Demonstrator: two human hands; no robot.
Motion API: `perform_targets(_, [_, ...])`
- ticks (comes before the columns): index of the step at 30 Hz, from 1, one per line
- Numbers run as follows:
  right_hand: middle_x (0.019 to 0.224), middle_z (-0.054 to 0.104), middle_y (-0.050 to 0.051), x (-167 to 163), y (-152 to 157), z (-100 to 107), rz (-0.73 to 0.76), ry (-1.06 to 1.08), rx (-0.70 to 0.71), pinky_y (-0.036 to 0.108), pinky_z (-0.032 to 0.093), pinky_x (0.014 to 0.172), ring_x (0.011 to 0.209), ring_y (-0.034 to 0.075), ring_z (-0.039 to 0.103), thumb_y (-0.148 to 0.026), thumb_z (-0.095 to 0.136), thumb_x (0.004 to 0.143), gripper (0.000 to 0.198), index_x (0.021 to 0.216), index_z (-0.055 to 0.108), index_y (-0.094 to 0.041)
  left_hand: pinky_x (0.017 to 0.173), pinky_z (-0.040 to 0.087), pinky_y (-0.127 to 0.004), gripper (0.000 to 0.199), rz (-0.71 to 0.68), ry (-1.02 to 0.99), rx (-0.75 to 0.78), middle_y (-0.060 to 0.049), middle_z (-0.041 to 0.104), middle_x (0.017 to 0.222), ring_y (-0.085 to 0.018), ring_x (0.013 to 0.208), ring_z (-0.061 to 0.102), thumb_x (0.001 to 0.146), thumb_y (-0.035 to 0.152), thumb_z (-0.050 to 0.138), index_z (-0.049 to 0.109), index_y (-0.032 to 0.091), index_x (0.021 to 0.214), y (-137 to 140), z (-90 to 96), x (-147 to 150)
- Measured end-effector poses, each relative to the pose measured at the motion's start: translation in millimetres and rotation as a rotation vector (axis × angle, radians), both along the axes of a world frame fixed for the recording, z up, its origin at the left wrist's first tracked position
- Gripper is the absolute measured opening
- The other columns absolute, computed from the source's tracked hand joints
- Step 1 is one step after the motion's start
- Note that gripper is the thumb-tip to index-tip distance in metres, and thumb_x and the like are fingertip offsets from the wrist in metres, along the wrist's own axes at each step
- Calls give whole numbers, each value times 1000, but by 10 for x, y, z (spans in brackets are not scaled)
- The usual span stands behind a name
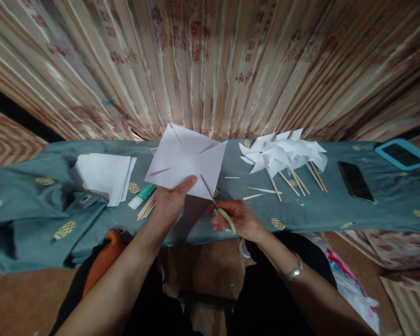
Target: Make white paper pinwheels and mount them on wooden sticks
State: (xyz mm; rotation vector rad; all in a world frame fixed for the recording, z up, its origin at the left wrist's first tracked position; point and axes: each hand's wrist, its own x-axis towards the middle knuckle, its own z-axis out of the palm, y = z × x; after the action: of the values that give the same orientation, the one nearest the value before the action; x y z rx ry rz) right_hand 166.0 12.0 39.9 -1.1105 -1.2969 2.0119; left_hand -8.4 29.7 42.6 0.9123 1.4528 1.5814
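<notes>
My left hand (175, 198) pinches the near edge of a white square paper sheet (182, 156), its thumb on top. Slits run inward from the sheet's corners. In my right hand (236, 217) is a pair of scissors (226, 219) with light green handles. Their blades lie at the sheet's near right corner, along a line toward the middle. The fingers behind the paper are hidden. Thin white paper slivers (254, 196) lie on the cloth to the right of the sheet.
Several white paper pinwheels (283, 154) on wooden sticks lie to the right. Beyond them are a dark phone (356, 181) and a blue-framed object (404, 154). On the left are stacked paper sheets (103, 175), a glue stick (142, 196) and loose wooden sticks (147, 207). A curtain (203, 70) hangs behind the table.
</notes>
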Motion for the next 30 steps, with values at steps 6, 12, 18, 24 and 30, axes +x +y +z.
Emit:
perform_targets(6, [56, 62, -2, 4, 0, -34, 5, -1, -9, 22, 39, 47, 48, 8, 50, -46, 89, 57, 45, 81, 67, -14, 89, 58, -43, 42, -6, -5, -4, -10, 77, 95, -29, 92, 72, 60, 33, 81, 70, 16, 97, -19, 19, 9])
perform_targets(12, [59, 63, -2, 29, 20, -49, 32, -19, 50, 22, 45, 52, 53, 9, 56, -56, 87, 55, 53, 81, 68, -14, 89, 57, -41, 42, -60, 36, 0, -9, 77, 95, -27, 93, 71, 61, 33, 80, 68, 16, 98, -70, 21, 50])
perform_targets(18, [59, 65, -1, 22, 21, -55, 6, -15, 70, 22, 47, 52, 54, 11, 58, -56, 88, 53, 52, 78, 69, -15, 88, 57, -42, 36, -81, 35, -27, -10, 76, 97, -27, 92, 70, 62, 35, 78, 68, 17, 91, -84, -41, 66])
perform_targets(24, [58, 62, -1, 0, 15, -77, -10, 0, 48, 23, 45, 52, 52, 10, 56, -52, 89, 54, 50, 75, 67, -13, 88, 56, -42, 34, -89, 40, -23, -10, 76, 99, -27, 91, 70, 62, 35, 77, 67, 19, 91, -79, -33, 57])
perform_targets(30, [56, 61, -1, -13, 15, -82, -16, 17, 52, 24, 42, 50, 50, 10, 53, -48, 89, 57, 43, 71, 66, -13, 86, 57, -42, 34, -74, 51, -35, -10, 76, 94, -28, 90, 70, 60, 35, 78, 66, 19, 88, -75, -20, 56])
